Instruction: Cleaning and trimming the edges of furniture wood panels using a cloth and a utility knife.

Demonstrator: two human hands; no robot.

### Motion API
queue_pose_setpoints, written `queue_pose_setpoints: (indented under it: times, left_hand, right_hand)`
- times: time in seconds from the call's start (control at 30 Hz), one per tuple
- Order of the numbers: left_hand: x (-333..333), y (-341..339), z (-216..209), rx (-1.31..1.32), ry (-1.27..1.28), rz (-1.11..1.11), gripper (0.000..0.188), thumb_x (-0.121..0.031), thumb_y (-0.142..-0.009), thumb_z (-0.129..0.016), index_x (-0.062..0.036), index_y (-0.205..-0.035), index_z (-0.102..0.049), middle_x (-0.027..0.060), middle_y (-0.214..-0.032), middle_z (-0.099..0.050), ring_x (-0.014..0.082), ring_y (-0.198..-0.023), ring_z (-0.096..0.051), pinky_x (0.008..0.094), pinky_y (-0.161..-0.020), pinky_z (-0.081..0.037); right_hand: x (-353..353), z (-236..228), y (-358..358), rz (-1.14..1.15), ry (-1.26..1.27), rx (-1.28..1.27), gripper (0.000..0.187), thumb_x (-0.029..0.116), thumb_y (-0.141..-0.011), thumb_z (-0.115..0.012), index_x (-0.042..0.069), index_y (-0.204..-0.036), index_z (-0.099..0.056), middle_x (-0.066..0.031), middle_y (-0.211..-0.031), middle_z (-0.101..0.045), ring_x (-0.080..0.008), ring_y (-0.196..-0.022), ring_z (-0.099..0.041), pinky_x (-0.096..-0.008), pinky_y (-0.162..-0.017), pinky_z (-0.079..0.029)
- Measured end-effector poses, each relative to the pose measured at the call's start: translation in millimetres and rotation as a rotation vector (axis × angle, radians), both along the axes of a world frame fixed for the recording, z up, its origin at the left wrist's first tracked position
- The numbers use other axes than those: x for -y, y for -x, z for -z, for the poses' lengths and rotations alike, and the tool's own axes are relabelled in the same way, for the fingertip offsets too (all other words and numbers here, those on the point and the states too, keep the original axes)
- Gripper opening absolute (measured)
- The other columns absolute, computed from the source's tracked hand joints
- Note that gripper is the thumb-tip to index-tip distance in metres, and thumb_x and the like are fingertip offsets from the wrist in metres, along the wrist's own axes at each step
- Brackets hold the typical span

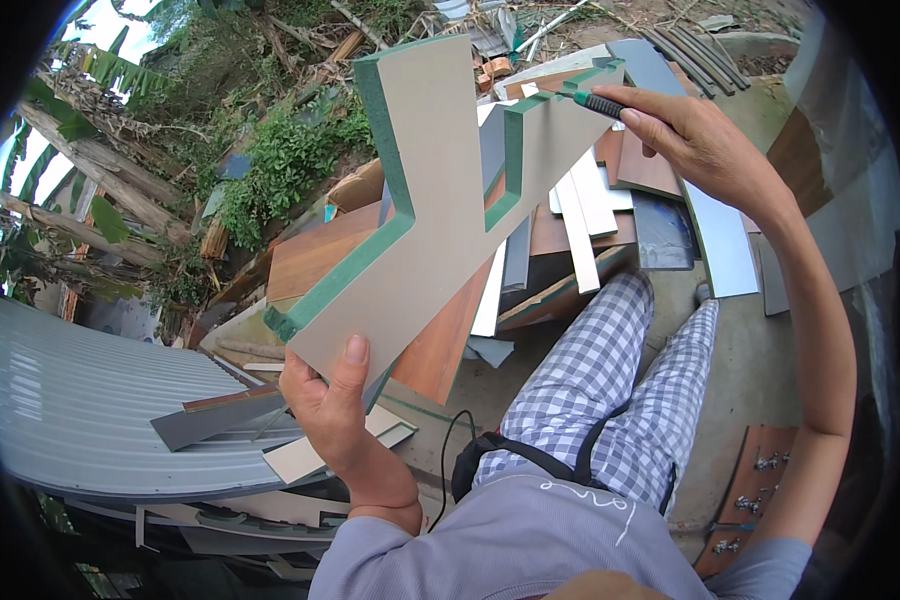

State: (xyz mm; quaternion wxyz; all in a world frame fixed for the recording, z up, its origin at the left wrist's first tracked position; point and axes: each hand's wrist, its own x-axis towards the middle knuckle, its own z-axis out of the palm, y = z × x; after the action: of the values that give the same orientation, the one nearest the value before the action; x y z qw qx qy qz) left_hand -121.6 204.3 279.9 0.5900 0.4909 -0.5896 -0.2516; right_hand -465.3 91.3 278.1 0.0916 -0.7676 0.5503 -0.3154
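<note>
My left hand (335, 395) grips the lower left end of a beige board (440, 170) cut into a branching, Y-like shape. The board is held up in front of me, tilted, and its thick cut edges are green. In my right hand (685, 140) is a slim tool with a black and green handle (602, 105). Its fingers are wrapped round the handle, and the tool's front end is at the green edge of the board's upper right arm. The tip is too small to tell its kind.
Beyond the shaped board lies a pile of brown, white and grey panel offcuts (590, 195). A corrugated metal sheet (80, 400) stands on the left, with beige and dark offcuts (305, 460) beside it. A brown panel with metal fittings (750, 490) lies at the lower right.
</note>
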Motion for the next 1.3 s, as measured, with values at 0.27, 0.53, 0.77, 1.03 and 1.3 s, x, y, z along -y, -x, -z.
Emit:
queue_pose_setpoints:
  times: [0.27, 0.53, 0.77, 1.03, 1.3]
  left_hand:
    - [2.7, -1.0, 2.1, -0.016, 0.009, 0.001, 0.038, -0.014, -0.082, -0.066, 0.0061, -0.113, -0.054, 0.0119, -0.102, -0.061, 0.0155, -0.091, -0.058, 0.0278, -0.084, -0.043]
    - [2.9, -6.0, 4.2, -0.018, -0.003, -0.015, 0.038, -0.014, -0.082, -0.065, 0.0066, -0.112, -0.054, 0.0118, -0.101, -0.061, 0.0153, -0.090, -0.058, 0.0277, -0.084, -0.043]
    - [3.1, -7.2, 6.6, -0.038, 0.006, -0.005, 0.036, -0.012, -0.080, -0.069, 0.0065, -0.109, -0.057, 0.0100, -0.097, -0.063, 0.0135, -0.088, -0.057, 0.0278, -0.084, -0.042]
    - [3.8, -10.5, 8.6, -0.006, -0.025, -0.013, 0.039, -0.016, -0.082, -0.067, 0.0073, -0.111, -0.055, 0.0116, -0.101, -0.061, 0.0146, -0.090, -0.058, 0.0270, -0.084, -0.042]
    - [2.9, -11.2, 10.8, -0.020, -0.030, -0.017, 0.040, -0.017, -0.082, -0.067, 0.0070, -0.112, -0.054, 0.0117, -0.102, -0.060, 0.0149, -0.091, -0.058, 0.0275, -0.084, -0.042]
  right_hand:
    - [17.2, 16.5, 7.7, 0.052, 0.015, -0.015, 0.038, 0.035, -0.099, -0.040, 0.017, -0.129, -0.056, -0.0077, -0.073, -0.064, -0.0130, -0.058, -0.058, -0.0294, -0.053, -0.048]
    - [16.1, -7.4, 2.9, -0.027, -0.446, 0.328, 0.046, 0.040, -0.100, -0.033, 0.012, -0.132, -0.051, -0.0027, -0.059, -0.057, -0.0056, -0.048, -0.054, -0.0191, -0.041, -0.044]
    - [12.1, 8.4, -6.6, 0.070, -0.068, -0.078, 0.040, 0.038, -0.099, -0.038, 0.016, -0.129, -0.055, -0.0084, -0.060, -0.059, -0.0164, -0.054, -0.061, -0.0316, -0.049, -0.047]
    - [14.5, 24.0, -11.5, 0.235, 0.106, -0.413, 0.036, 0.035, -0.097, -0.043, 0.024, -0.130, -0.053, -0.0152, -0.078, -0.064, -0.0311, -0.069, -0.063, -0.0409, -0.060, -0.050]
    - [22.1, 34.8, -3.1, 0.292, 0.261, -0.546, 0.034, 0.029, -0.093, -0.051, 0.023, -0.126, -0.055, -0.0150, -0.079, -0.065, -0.0286, -0.074, -0.066, -0.0382, -0.062, -0.052]
